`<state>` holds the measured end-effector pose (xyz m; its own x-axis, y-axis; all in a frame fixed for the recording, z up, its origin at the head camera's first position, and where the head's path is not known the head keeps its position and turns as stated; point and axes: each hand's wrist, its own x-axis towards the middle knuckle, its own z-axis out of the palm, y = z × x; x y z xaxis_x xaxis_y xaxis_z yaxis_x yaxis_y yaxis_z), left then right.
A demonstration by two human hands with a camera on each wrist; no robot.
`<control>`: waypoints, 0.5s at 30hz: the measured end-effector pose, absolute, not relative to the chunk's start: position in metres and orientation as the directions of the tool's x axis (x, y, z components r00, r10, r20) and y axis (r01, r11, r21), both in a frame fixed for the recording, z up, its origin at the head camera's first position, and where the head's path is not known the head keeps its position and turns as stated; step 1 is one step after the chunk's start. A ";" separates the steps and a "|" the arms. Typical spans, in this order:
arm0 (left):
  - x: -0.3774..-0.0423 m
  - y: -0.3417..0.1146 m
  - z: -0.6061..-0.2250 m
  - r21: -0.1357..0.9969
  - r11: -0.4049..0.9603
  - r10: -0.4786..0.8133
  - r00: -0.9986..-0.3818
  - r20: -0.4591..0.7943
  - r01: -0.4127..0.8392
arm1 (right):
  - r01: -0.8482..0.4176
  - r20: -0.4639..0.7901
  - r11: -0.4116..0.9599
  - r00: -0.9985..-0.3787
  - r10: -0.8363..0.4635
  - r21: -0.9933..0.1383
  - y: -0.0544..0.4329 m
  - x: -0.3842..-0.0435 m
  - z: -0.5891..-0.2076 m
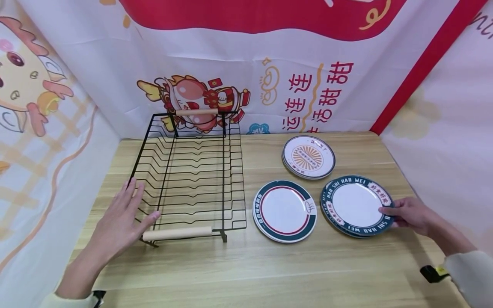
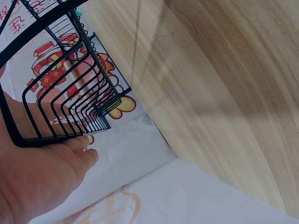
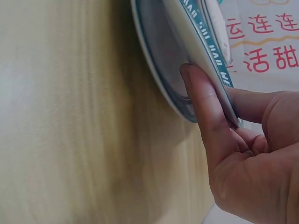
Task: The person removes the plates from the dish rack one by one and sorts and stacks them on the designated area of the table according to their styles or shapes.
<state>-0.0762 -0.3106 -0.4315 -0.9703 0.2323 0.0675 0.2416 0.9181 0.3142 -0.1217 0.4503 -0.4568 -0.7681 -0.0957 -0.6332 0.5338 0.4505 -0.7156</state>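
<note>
At the right of the head view, my right hand (image 1: pixel 410 214) pinches the edge of a green-rimmed plate (image 1: pixel 356 203), thumb on top and fingers beneath. The right wrist view shows this plate (image 3: pixel 212 46) tilted up from a second plate (image 3: pixel 156 51) under it, with a finger (image 3: pixel 203 100) of my right hand between the two. My left hand (image 1: pixel 119 216) rests with extended fingers at the left side of a black wire dish rack (image 1: pixel 194 184). In the left wrist view, that hand (image 2: pixel 51 172) lies along the corner of the rack's frame.
Left of the held plate lies a stack of plates (image 1: pixel 286 209) with green and red rings. Behind it sits a stack of smaller plates (image 1: pixel 309 156) with a sunburst pattern. Printed cloth (image 1: pixel 262 64) hangs behind and beside the wooden table (image 1: pixel 269 273).
</note>
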 end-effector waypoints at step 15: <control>-0.074 -0.310 -0.430 0.323 0.917 0.222 -0.973 0.069 0.233 | 0.424 -0.571 0.726 -0.819 0.052 -0.542 0.433 -0.118 -0.456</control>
<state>-0.0737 -0.3096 -0.4302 -0.9725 0.2223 0.0694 0.2327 0.9173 0.3231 -0.1176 0.4330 -0.4556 -0.8191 0.0520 -0.5713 0.4240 0.7257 -0.5419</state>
